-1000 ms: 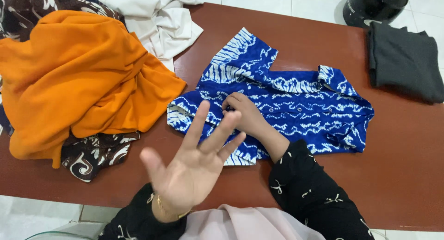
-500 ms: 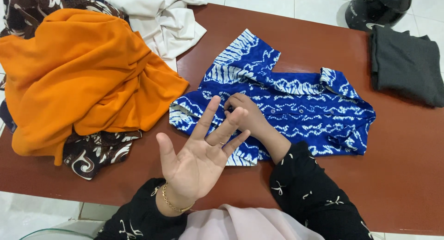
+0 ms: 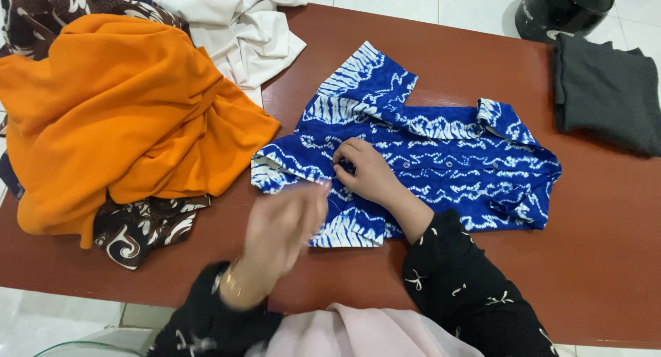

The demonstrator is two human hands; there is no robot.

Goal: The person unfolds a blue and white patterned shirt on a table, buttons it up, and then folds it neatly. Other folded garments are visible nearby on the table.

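Right hand [image 3: 365,171] on blue shirt [image 3: 447,157] — flat

- Bare desk [image 3: 606,247] right of and below the blue shirt [image 3: 447,157] leaves open passage.
- Orange cloth heap [image 3: 124,116] crowds the left.
- Folded grey cloth [image 3: 606,95] and black helmet [image 3: 561,9] block the far right corner.

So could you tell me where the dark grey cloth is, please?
In the head view, the grey cloth lies folded at the table's far right, beside the black helmet and right of the blue shirt.
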